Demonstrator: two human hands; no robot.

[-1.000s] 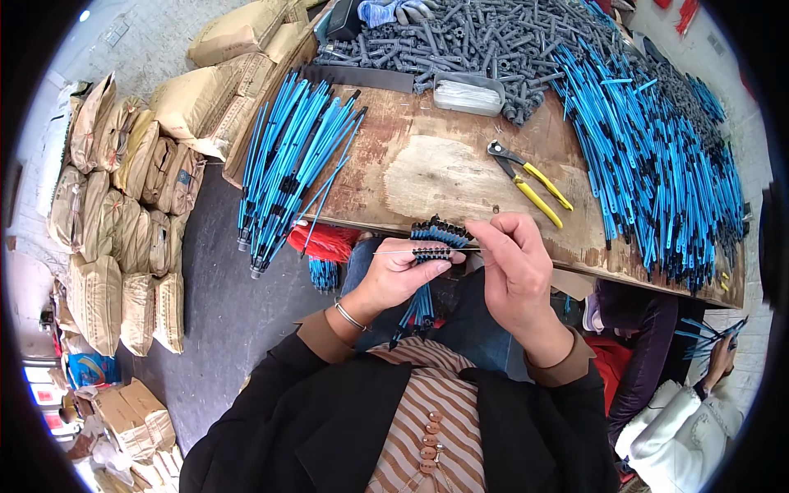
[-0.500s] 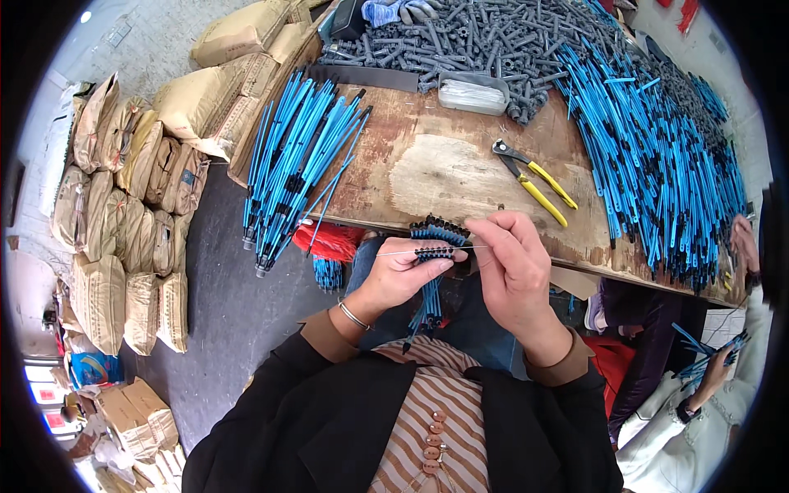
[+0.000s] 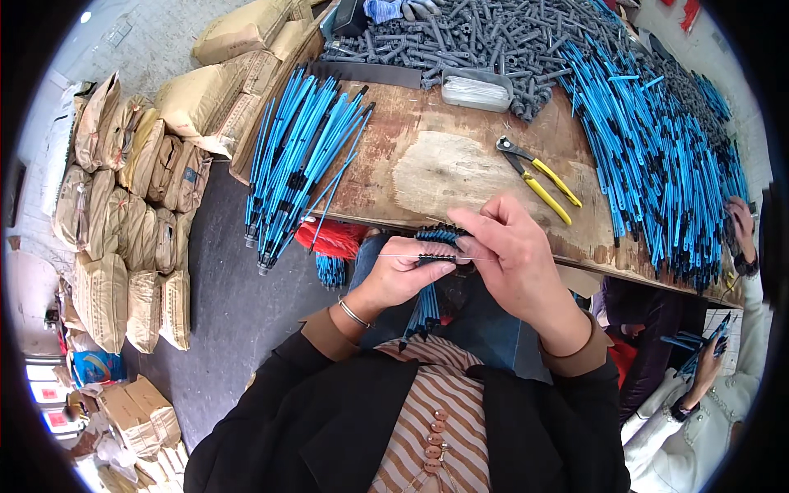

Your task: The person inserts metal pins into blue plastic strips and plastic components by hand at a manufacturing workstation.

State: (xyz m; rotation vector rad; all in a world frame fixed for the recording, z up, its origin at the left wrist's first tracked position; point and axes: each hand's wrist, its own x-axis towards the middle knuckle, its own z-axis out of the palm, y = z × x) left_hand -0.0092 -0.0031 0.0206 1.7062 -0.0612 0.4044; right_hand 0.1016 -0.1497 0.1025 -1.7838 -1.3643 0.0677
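Observation:
My left hand (image 3: pixel 404 278) is closed around a bundle of thin blue sticks with black ends (image 3: pixel 423 306), above my lap near the table edge. Their black tips line up in a row beside my thumb. A thin straight metal wire (image 3: pixel 389 255) runs along that row and sticks out past both sides. With fingertips pinched, my right hand (image 3: pixel 519 261) grips the wire at the row's right end, close against the black tips; the fingers partly hide the bundle there.
Yellow-handled pincers (image 3: pixel 538 181) lie on the wooden table (image 3: pixel 366 185). Behind them are a tray of thin wires (image 3: pixel 477 92) and heaped grey plastic parts (image 3: pixel 477 41). Blue sticks pile up left (image 3: pixel 300 164) and right (image 3: pixel 649 156). A co-worker's hand (image 3: pixel 708 361) holds blue sticks; brown sacks (image 3: pixel 103 300) stand left.
My right hand has moved slightly up and in toward the bundle, its fingertips now at the row of tips. The left hand keeps its hold. The co-worker's lower hand has risen slightly.

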